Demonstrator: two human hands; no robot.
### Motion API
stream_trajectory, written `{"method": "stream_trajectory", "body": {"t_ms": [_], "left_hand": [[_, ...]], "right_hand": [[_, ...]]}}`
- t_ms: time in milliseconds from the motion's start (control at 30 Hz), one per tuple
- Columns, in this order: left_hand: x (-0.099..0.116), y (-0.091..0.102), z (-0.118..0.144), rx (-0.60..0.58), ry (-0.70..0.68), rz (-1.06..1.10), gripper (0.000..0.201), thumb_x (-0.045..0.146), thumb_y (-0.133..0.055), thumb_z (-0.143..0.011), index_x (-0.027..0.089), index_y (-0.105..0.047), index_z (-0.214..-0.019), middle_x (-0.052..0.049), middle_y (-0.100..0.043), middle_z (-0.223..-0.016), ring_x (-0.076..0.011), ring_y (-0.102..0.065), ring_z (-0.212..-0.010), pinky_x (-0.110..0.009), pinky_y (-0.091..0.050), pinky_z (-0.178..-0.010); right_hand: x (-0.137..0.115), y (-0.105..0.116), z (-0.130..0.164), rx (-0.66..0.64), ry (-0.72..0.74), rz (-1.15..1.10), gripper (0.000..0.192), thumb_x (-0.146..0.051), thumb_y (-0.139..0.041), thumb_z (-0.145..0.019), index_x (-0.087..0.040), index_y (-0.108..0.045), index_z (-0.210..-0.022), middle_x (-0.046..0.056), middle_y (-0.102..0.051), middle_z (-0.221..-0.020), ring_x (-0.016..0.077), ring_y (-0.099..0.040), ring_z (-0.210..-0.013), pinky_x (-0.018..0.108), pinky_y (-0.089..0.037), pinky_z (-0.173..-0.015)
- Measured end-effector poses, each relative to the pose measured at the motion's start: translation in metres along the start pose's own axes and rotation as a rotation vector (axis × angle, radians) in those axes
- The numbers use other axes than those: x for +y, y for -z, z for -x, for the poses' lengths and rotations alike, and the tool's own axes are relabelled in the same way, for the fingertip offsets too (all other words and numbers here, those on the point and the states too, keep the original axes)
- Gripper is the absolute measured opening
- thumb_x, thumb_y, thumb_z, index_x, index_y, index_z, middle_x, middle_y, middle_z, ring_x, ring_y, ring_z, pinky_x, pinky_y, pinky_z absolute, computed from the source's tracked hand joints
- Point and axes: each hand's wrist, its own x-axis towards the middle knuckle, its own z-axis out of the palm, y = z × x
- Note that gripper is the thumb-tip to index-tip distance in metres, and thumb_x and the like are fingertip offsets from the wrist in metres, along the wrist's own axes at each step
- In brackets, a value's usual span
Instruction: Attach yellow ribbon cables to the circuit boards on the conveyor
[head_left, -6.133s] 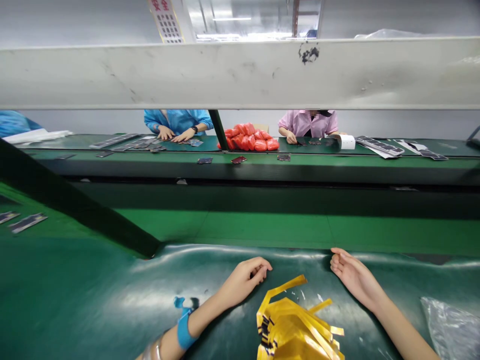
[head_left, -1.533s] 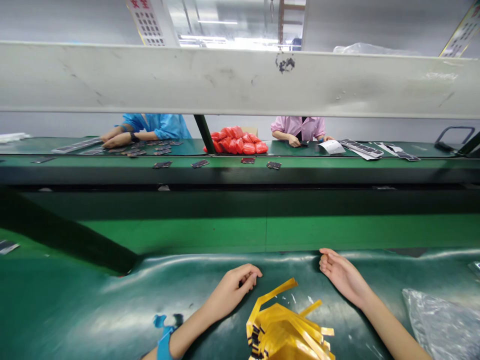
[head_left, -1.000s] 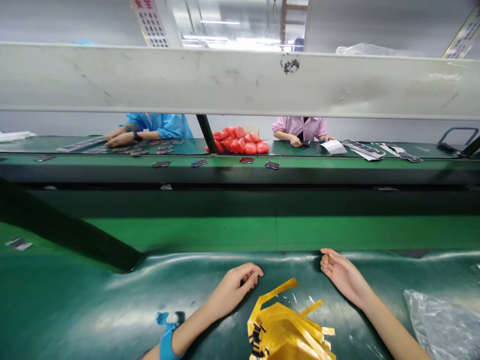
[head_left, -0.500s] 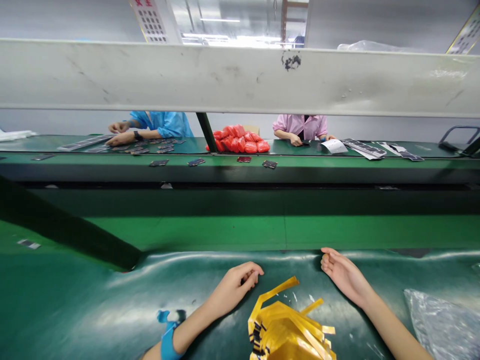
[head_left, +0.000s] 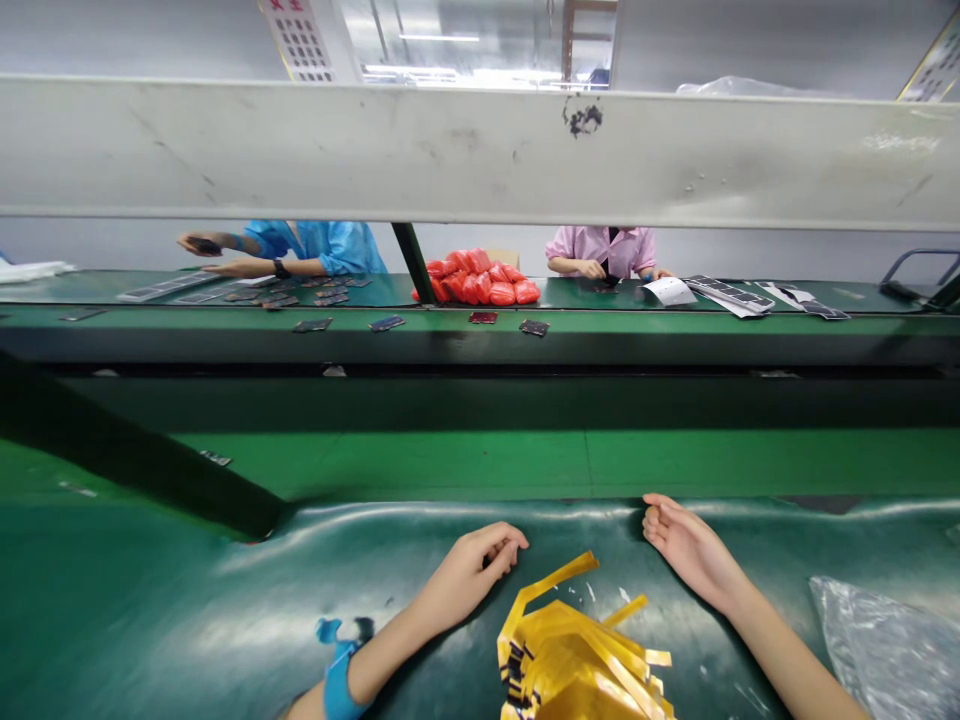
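Note:
My left hand (head_left: 480,565) rests on the dark green mat (head_left: 247,610), its fingers loosely curled and the thumb near them, with nothing in it. A blue wrist strap (head_left: 340,680) is around that wrist. My right hand (head_left: 690,548) lies side-on at the mat's far edge, holding nothing; its index finger stretches out and the other fingers bend loosely. Between my forearms sits a heap of amber flexible strips (head_left: 570,660) with black marks at the left end. One strip reaches up near my left fingertips, and neither hand touches the heap.
A clear plastic bag (head_left: 885,650) lies at right. Beyond the mat runs a green belt (head_left: 465,465), with a slanted dark post (head_left: 150,450) at left. Across it are red packets (head_left: 480,280), small boards (head_left: 386,323) and two co-workers. A white beam (head_left: 450,155) spans above.
My hands and the amber strips stay put. Small boards on the far belt have shifted slightly left; pieces on the near belt have moved right. The blue-sleeved co-worker's hand has lifted a dark piece.

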Motion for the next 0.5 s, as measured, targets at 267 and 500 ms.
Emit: {"method": "stream_trajectory", "body": {"t_ms": [267, 500], "left_hand": [[-0.0007, -0.0002, 0.0000, -0.004, 0.005, 0.008, 0.031, 0.038, -0.042, -0.102, 0.018, -0.066, -0.105, -0.004, -0.067, -0.086, -0.0162, -0.062, -0.075, -0.024, -0.047, -0.069], [-0.0018, 0.0001, -0.0004, -0.002, 0.001, 0.003, 0.032, 0.039, -0.042, -0.102, 0.018, -0.067, -0.105, -0.005, -0.067, -0.087, -0.0161, -0.061, -0.074, -0.024, -0.047, -0.068]], "right_hand": [[-0.0007, -0.0012, 0.0007, -0.001, -0.002, 0.002, 0.021, -0.026, -0.078, -0.085, -0.018, -0.077, -0.104, 0.004, -0.070, -0.083, 0.0163, -0.063, -0.083, 0.030, -0.049, -0.081], [-0.0009, -0.0021, 0.0006, 0.003, 0.001, 0.003, 0.022, -0.027, -0.079, -0.084, -0.018, -0.077, -0.104, 0.004, -0.069, -0.083, 0.0169, -0.062, -0.083, 0.031, -0.049, -0.080]]}}
